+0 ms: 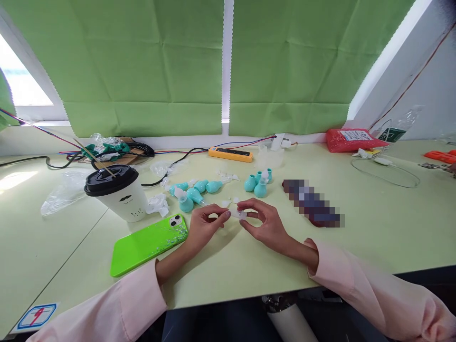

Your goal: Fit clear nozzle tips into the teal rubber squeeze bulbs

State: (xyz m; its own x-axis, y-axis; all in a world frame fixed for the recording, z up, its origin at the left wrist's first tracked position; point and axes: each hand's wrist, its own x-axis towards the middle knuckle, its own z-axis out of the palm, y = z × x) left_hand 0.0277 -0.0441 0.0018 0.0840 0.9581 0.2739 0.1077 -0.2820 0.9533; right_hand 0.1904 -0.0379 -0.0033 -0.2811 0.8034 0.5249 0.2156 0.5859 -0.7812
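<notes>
Head view: with our left hand [206, 225] and right hand [266, 225] we pinch opposite ends of a small translucent piece [236, 213], perhaps a tube, over the table [377, 232], near teal bulbs [194, 196].

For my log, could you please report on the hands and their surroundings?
Left hand, right hand: both holding small translucent piece. Nearby: teal bulbs beyond, green phone by left hand.

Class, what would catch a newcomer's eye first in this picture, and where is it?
Likely the bright green phone, lying beside the left hand, and the green blinds across the background. Next comes a small translucent piece held between that hand and the right hand, with turquoise bulbs on the table beyond.
</notes>
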